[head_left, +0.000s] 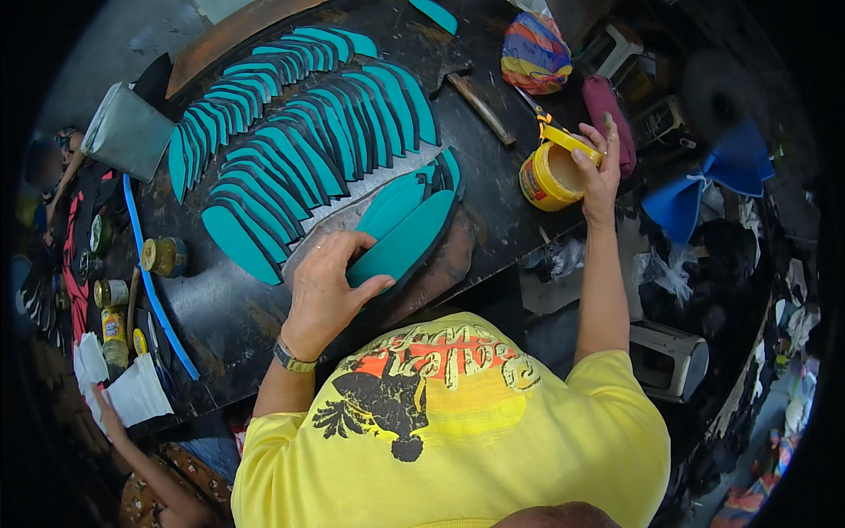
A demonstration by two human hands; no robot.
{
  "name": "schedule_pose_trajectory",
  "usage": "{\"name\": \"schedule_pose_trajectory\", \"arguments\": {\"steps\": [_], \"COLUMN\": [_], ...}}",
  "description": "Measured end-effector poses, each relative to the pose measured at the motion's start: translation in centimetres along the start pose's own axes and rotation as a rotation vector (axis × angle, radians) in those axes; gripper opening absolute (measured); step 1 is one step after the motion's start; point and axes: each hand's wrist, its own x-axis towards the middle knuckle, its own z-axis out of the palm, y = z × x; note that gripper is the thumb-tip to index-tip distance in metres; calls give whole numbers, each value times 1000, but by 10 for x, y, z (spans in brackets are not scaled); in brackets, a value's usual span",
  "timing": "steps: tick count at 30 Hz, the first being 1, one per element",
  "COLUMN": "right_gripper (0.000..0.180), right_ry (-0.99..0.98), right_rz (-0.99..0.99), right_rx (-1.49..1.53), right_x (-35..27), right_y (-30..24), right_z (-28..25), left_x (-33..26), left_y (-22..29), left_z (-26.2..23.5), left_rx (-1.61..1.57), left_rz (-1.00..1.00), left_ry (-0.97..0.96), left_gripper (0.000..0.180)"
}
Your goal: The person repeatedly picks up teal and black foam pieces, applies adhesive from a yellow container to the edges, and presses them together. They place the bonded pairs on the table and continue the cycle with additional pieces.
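My left hand grips the near end of a teal shoe insole, fingers and thumb on either side of it. That insole lies with other teal pieces at the near end of a grey board. Two long rows of teal, dark-edged insoles overlap like shingles beyond. At the right, my right hand has its fingers round a yellow lid above the rim of an open yellow tub. Pale stuff shows inside the tub. Scissors with yellow-orange handles lie just behind it.
A hammer lies on the black table near a multicoloured cloth bundle. To the left are a grey bin, a blue strip, jars and a bottle. Another person's arm reaches white sheets at the lower left.
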Motion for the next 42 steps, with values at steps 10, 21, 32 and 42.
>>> {"name": "schedule_pose_trajectory", "arguments": {"steps": [10, 21, 32, 42], "right_gripper": [85, 87, 94, 95], "right_ry": [-138, -774, -845, -654], "right_rz": [250, -94, -67, -257], "right_rx": [120, -979, -1072, -981], "right_x": [4, 84, 126, 130], "right_y": [-2, -40, 15, -10], "right_z": [-20, 112, 136, -25], "left_x": [4, 35, 31, 40], "left_y": [-17, -22, -35, -23], "left_z": [1, -10, 0, 10], "left_rx": [-911, -1703, -1611, -1607], "left_rz": [-285, -394, -361, -435], "left_ry": [-43, -40, -16, -109], "left_gripper": [22, 41, 32, 31]}}
